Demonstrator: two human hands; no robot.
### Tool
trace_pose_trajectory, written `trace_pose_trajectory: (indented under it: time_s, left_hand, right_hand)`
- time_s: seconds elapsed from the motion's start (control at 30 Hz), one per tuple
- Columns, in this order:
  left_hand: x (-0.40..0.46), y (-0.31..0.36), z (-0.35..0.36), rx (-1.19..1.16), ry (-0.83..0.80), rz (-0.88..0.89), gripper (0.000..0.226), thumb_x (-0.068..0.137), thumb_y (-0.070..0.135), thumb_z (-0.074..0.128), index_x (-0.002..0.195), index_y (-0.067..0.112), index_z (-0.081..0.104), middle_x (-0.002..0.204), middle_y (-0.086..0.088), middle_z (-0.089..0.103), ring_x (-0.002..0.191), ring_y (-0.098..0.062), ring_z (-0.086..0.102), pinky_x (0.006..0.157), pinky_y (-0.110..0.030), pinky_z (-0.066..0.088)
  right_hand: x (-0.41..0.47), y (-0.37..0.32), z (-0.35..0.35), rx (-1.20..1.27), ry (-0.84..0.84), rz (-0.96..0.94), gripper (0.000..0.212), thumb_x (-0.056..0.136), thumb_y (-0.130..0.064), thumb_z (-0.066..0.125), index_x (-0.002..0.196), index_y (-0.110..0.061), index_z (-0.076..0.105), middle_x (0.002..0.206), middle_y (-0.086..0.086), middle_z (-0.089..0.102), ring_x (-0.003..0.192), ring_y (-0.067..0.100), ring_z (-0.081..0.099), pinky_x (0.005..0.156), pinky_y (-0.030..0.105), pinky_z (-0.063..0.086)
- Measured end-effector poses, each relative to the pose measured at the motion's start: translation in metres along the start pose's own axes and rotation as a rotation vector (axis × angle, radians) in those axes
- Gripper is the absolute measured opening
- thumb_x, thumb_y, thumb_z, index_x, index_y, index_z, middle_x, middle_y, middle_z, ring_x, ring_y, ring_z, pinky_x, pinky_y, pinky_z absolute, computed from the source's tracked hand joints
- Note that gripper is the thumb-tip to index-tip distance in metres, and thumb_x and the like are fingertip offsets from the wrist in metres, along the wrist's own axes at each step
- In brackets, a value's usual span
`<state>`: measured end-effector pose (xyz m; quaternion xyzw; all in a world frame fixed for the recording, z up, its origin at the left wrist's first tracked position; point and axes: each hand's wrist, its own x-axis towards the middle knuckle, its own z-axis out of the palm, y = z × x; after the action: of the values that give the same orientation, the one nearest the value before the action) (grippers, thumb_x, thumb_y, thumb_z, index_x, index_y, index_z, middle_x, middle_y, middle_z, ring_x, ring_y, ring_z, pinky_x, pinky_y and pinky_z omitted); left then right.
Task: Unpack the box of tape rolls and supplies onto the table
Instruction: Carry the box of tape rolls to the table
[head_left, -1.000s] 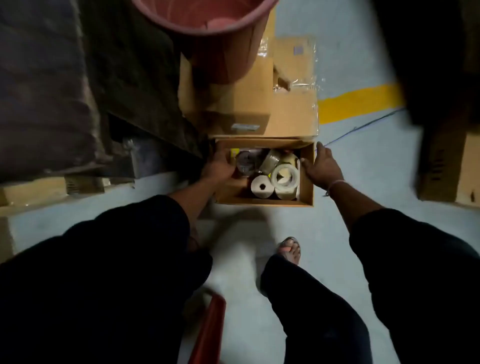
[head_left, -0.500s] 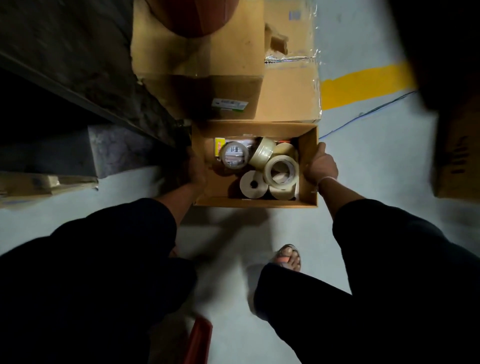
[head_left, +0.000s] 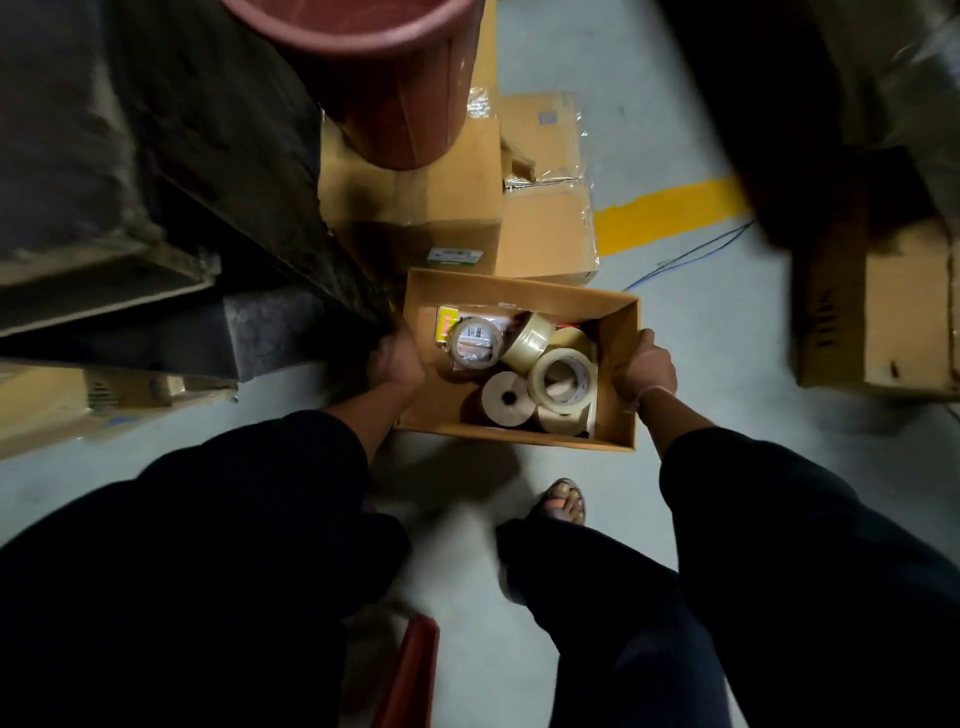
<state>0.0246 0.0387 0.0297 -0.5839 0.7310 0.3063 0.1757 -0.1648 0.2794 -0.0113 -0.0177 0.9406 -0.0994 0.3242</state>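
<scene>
While gripping opposite walls, left hand (head_left: 397, 361) and right hand (head_left: 647, 366) hold box (head_left: 519, 296).

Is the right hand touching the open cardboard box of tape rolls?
Touching. The head view shows the right hand curled over the right wall of the open cardboard box, thumb along its rim, no gap between them.

left hand (head_left: 399, 361) fingers behind the box (head_left: 519, 291) wall; red bucket (head_left: 384, 78) top beyond the frame edge
</scene>
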Motion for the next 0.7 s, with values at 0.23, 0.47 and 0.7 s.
trace_pose_trajectory:
  time_s: [0.23,0.47,0.7]
  left_hand:
    - [-0.091,0.031,-0.096,0.019,-0.011,0.045,0.04,0.107,0.018,0.024,0.144,0.008,0.034,0.141,-0.027,0.05,0.131,-0.045,0.049,0.111,-0.053,0.038]
    - [-0.197,0.072,-0.202,0.124,-0.013,0.177,0.058,0.099,0.007,0.051,0.15,0.005,0.022,0.142,-0.025,0.05,0.129,-0.045,0.052,0.103,-0.05,0.045]
    - [-0.283,0.095,-0.29,0.038,-0.003,0.323,0.06,0.089,0.005,0.063,0.141,0.002,0.034,0.136,-0.027,0.053,0.122,-0.046,0.056,0.096,-0.05,0.048]
  right_hand:
    - [-0.092,-0.014,-0.109,-0.023,0.024,-0.029,0.036,0.096,-0.026,0.053,0.126,-0.009,0.043,0.117,0.023,0.06,0.108,0.044,0.06,0.087,0.047,0.049]
    - [-0.178,-0.039,-0.244,-0.06,0.063,-0.073,0.039,0.094,-0.025,0.055,0.128,-0.01,0.044,0.121,0.021,0.06,0.112,0.042,0.059,0.089,0.047,0.049]
    - [-0.248,-0.06,-0.37,-0.146,0.115,-0.2,0.041,0.097,-0.023,0.053,0.132,-0.004,0.044,0.129,0.027,0.054,0.121,0.045,0.055,0.098,0.05,0.047]
